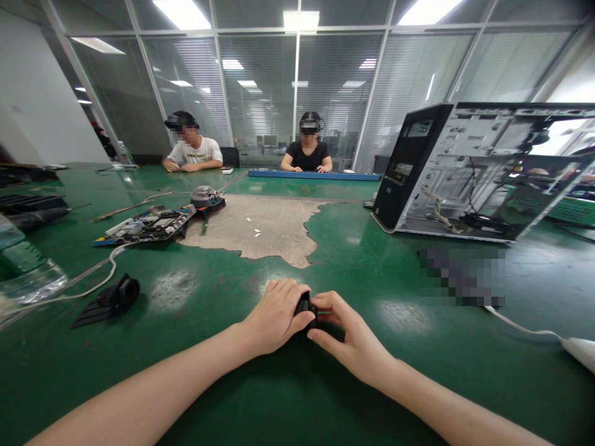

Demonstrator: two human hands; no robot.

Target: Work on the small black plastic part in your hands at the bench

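1. Glass partitions (pixel 260 93) with blinds back the room; before them, two co-workers, one in a white shirt (pixel 204 152) and one in a black shirt (pixel 307 153), sit across the green desk (pixel 297 402).
2. Between the person's hands, at the near middle of the desk, is a small black part (pixel 305 302), mostly covered.
3. Left hand (pixel 277 317): its grip is closed round the part, thumb across the front. Right hand (pixel 346 334): half curled, fingertips at the part's right edge; I cannot tell whether its grip pinches it.
4. Judging progress: the tower case (pixel 413 167) stands open-sided and a circuit board (pixel 149 224) lies well apart from it, so that much seems done. Handling of the black part looks unfinished; how much is left, I cannot tell.
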